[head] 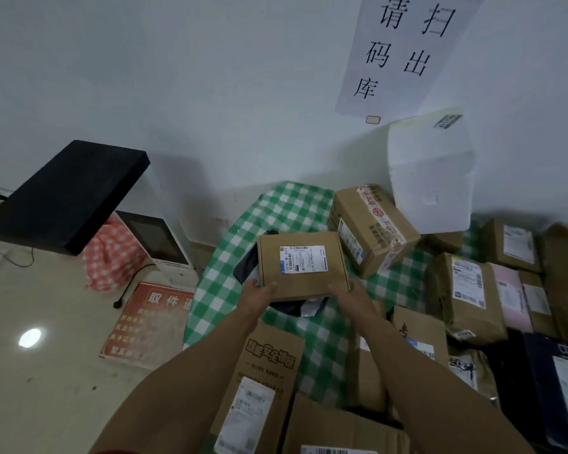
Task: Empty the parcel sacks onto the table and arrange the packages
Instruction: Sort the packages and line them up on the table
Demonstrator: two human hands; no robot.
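Observation:
A flat brown cardboard box (300,265) with a white shipping label sits over a dark plastic parcel (248,265) on the table with the green-and-white checked cloth (276,208). My left hand (256,294) grips the box's near left corner. My right hand (353,296) holds its near right corner. A larger taped carton (371,227) lies tilted just behind and to the right. A white plastic parcel (430,172) leans against the wall behind it.
Several brown cartons and paper mailers (466,290) crowd the table's right side, with dark bags (545,375) at the far right. Flat brown mailers (263,381) lie under my forearms. On the floor to the left stand a black case (66,194), a white appliance (158,240) and a red sign (148,322).

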